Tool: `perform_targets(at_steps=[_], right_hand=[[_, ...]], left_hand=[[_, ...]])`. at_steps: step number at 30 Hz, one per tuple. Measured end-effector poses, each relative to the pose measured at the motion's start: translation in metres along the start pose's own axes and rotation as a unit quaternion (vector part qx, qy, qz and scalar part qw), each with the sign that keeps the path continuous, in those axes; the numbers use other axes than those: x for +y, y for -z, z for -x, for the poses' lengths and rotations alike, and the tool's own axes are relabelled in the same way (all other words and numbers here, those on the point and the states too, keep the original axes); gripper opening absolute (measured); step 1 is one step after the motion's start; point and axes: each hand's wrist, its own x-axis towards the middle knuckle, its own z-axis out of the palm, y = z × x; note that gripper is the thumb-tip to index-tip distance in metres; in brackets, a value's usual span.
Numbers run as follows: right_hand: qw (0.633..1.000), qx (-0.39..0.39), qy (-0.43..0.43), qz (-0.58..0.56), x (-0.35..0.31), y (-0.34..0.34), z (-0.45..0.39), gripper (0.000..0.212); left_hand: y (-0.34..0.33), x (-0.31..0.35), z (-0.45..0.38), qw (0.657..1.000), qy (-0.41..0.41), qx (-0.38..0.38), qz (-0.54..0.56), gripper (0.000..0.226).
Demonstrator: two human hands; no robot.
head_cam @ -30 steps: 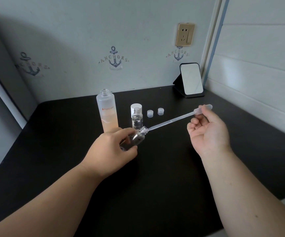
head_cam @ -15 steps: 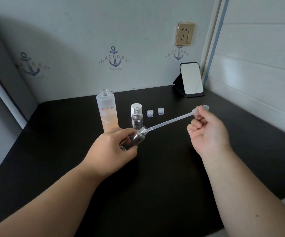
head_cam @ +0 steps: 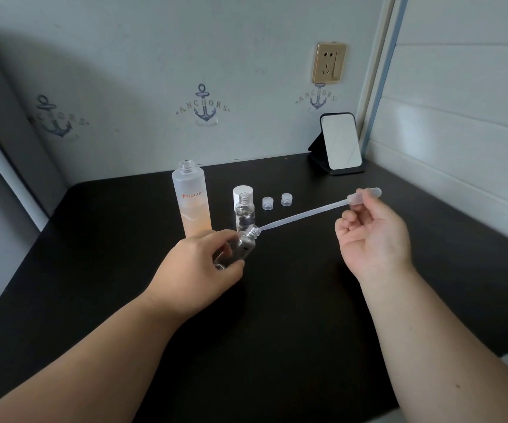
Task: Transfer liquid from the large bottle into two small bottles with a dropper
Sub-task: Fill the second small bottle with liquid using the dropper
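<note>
My left hand (head_cam: 199,264) grips a small clear bottle (head_cam: 243,244), tilted with its open neck pointing up and right. A long translucent dropper (head_cam: 304,213) has its tip at that neck. My right hand (head_cam: 371,233) pinches the dropper's bulb between thumb and fingers. The large frosted bottle (head_cam: 191,203), uncapped and partly filled with peach liquid, stands upright behind my left hand. A second small clear bottle (head_cam: 244,210) stands open just right of it.
A white cap (head_cam: 243,192) stands behind the second small bottle. Two small clear caps (head_cam: 267,203) (head_cam: 286,199) lie further right on the black table (head_cam: 277,315). A small mirror (head_cam: 340,141) leans in the back right corner by the wall.
My right hand has crept slightly left and up with the dropper bulb. The left hand and tilted bottle have stayed almost still.
</note>
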Motion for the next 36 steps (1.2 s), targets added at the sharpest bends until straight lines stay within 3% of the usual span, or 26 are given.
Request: perform_targets(at_steps=[9,16,18,21,23,25,31,33,36], right_hand=[[0.999,0.016,0.002,-0.049,-0.001,0.002,-0.001,0.037],[0.998,0.026,-0.013,-0.049,0.0,0.0,0.002,0.013],[0.998,0.027,-0.014,-0.05,0.0,0.0,0.002,0.007],[0.999,0.02,-0.017,-0.04,0.001,0.001,0.002,0.007],[0.999,0.014,-0.018,-0.034,0.001,0.001,0.003,0.007],[0.999,0.011,-0.019,-0.026,0.0,0.001,0.004,0.009],[1.0,-0.002,-0.027,-0.012,0.001,-0.001,0.006,0.003],[1.0,-0.003,-0.028,-0.009,0.002,-0.002,0.007,0.004],[1.0,-0.013,-0.028,-0.001,0.002,-0.003,0.007,0.005]], left_hand=[[-0.001,-0.001,-0.001,0.998,0.043,-0.011,0.048,0.033],[-0.002,-0.001,-0.001,0.998,0.035,-0.012,0.056,0.047],[0.001,-0.001,0.002,0.994,0.03,0.038,0.097,0.052],[0.006,-0.002,0.006,0.97,0.033,0.172,0.171,0.033],[0.009,-0.002,0.005,0.947,0.072,0.258,0.179,0.02],[0.009,-0.005,0.001,0.929,0.119,0.297,0.184,0.025],[0.002,-0.021,-0.012,0.938,0.184,0.184,0.229,0.078],[-0.002,-0.024,-0.015,0.946,0.192,0.152,0.212,0.078],[-0.005,-0.027,-0.018,0.956,0.206,0.138,0.159,0.051]])
